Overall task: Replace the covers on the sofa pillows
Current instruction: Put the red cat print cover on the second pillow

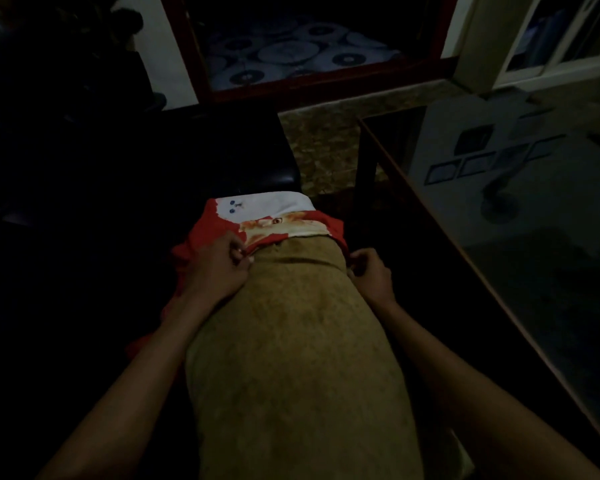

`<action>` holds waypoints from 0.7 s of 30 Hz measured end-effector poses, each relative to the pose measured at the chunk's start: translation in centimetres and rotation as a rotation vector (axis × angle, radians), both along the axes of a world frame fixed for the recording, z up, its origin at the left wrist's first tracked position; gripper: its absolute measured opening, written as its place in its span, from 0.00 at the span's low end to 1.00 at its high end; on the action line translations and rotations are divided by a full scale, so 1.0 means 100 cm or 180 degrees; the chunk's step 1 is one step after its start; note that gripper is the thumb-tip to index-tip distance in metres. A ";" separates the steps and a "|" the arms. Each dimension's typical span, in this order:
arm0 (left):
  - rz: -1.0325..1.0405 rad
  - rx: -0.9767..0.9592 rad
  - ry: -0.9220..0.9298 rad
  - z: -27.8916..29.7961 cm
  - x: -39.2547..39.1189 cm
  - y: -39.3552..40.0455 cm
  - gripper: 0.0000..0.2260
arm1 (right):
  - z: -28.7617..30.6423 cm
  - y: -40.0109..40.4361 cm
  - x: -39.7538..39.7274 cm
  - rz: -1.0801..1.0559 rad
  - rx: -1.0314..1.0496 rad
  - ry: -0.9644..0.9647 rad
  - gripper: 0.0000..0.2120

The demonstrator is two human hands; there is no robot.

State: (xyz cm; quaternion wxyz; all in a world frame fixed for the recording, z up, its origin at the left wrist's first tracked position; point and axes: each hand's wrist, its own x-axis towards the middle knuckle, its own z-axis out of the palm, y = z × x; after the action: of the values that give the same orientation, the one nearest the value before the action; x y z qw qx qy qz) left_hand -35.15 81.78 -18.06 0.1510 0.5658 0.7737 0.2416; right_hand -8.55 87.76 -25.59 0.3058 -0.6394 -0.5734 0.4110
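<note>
A long tan pillow point(291, 341) lies lengthwise in front of me, reaching toward the bottom of the view. Its far end sits inside a red and white printed cover point(274, 216) whose opening is bunched around it. My left hand point(219, 268) pinches the cover's edge at the pillow's left side. On the right side, my right hand point(369, 271) grips the cover's edge with curled fingers. More red fabric trails down under my left forearm.
A dark sofa point(136, 188) spreads out to the left and behind the pillow. A glass-topped table point(499, 237) with a wooden edge stands close on the right. Patterned floor point(319, 143) shows between them, and a patterned rug point(291, 53) lies beyond a doorway.
</note>
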 end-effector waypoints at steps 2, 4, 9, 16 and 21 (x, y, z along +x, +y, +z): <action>-0.0253 0.0085 0.0181 -0.004 0.010 0.013 0.16 | 0.005 0.011 -0.005 0.0124 -0.0068 0.0138 0.15; -0.0452 0.0131 0.0193 -0.008 0.022 0.030 0.20 | 0.006 0.024 -0.010 0.0080 -0.0183 0.0156 0.18; -0.0421 0.0082 0.0467 -0.014 0.039 0.066 0.09 | -0.011 0.043 -0.013 -0.0148 -0.0507 0.0070 0.14; -0.0633 0.0976 -0.0636 0.028 0.050 0.046 0.02 | 0.001 0.026 -0.015 -0.0380 -0.0192 0.1479 0.07; -0.1117 0.0289 0.0167 0.000 0.014 -0.007 0.03 | 0.003 0.004 0.006 0.0317 -0.0130 0.1119 0.09</action>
State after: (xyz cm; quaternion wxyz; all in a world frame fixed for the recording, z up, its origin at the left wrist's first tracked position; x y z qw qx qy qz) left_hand -33.80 81.07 -18.09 0.1449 0.7045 0.6551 0.2314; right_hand -7.92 88.20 -25.32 0.3675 -0.5346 -0.5337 0.5426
